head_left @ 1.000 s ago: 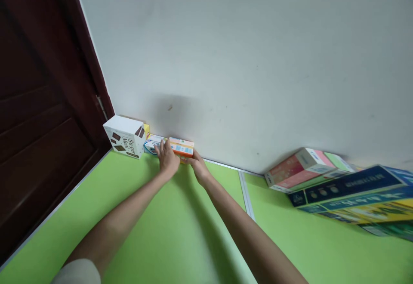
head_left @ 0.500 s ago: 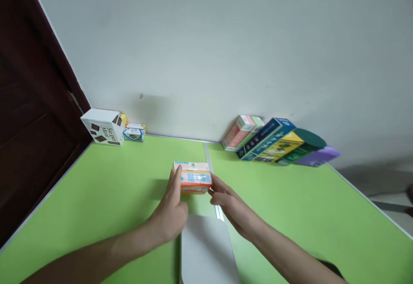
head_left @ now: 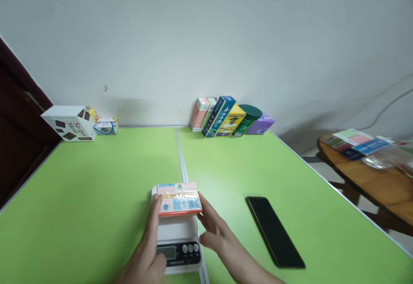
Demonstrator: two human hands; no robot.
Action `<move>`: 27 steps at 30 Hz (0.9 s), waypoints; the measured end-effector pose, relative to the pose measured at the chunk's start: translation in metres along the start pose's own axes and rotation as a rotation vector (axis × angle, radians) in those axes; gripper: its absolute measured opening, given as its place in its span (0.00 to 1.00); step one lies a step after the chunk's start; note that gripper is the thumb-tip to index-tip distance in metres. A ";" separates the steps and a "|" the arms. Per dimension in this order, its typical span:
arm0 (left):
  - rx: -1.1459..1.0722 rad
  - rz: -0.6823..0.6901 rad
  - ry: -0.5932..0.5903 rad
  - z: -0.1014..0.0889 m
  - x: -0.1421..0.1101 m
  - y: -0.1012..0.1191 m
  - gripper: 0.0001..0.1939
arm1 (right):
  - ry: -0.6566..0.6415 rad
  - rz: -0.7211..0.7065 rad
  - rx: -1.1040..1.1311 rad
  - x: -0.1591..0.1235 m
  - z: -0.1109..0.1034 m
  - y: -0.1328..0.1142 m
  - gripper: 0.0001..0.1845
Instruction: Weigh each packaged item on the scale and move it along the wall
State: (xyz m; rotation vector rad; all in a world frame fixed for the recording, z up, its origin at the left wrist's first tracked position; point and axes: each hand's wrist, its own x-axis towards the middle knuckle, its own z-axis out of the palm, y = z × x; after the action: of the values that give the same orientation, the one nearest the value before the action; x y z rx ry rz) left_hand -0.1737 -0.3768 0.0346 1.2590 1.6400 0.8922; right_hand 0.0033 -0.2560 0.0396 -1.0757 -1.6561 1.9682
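A small pink-and-white plastic-wrapped package (head_left: 179,202) with a barcode and an orange lower edge is gripped between both hands. My left hand (head_left: 149,241) presses its left side, fingers pointing forward. Against its right side are the fingers of my right hand (head_left: 215,230). Directly under the package is a white digital kitchen scale (head_left: 176,229), with a dark display panel and round buttons at the near end. My left hand partly covers that panel. Whether the package touches the scale's platform or hangs just above it I cannot tell.
A black smartphone (head_left: 275,232) lies to the right. Along the wall stand a white Super Meal box (head_left: 72,122), small cartons (head_left: 106,126), a leaning blue box (head_left: 220,116), a green canister (head_left: 248,120) and a purple pack (head_left: 260,125). A wooden table (head_left: 371,176) is at far right.
The package has come nearer to me and is now over the scale, still between both hands. The view has shifted, bringing the scale's panel, the phone and the wooden table into sight.
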 end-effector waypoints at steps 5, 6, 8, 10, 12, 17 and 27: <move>0.007 -0.203 0.278 -0.023 -0.003 -0.010 0.43 | 0.221 -0.058 0.042 0.000 -0.044 0.017 0.37; 0.023 -0.231 0.326 -0.029 -0.002 -0.011 0.41 | 0.245 -0.093 0.042 0.000 -0.051 0.020 0.35; 0.063 -0.258 0.348 -0.039 0.001 -0.012 0.39 | 0.221 -0.120 0.024 0.001 -0.059 0.024 0.34; 0.143 -0.248 0.303 -0.043 0.007 -0.011 0.39 | 0.149 -0.126 -0.024 0.002 -0.058 0.025 0.36; 0.255 -0.208 0.241 -0.044 0.015 -0.010 0.40 | 0.071 -0.136 -0.089 0.005 -0.050 0.023 0.39; 0.325 -0.081 0.148 -0.042 0.046 -0.013 0.42 | -0.107 -0.132 -0.209 0.029 -0.033 0.006 0.48; -0.006 -0.127 0.171 -0.007 0.078 0.038 0.33 | -0.089 -0.397 -0.261 0.033 -0.086 -0.009 0.46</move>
State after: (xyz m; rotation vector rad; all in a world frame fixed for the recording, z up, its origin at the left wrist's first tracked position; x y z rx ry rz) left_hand -0.1764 -0.2928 0.0556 1.0853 1.8279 0.9464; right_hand 0.0431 -0.1730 0.0356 -0.6759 -2.0335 1.5968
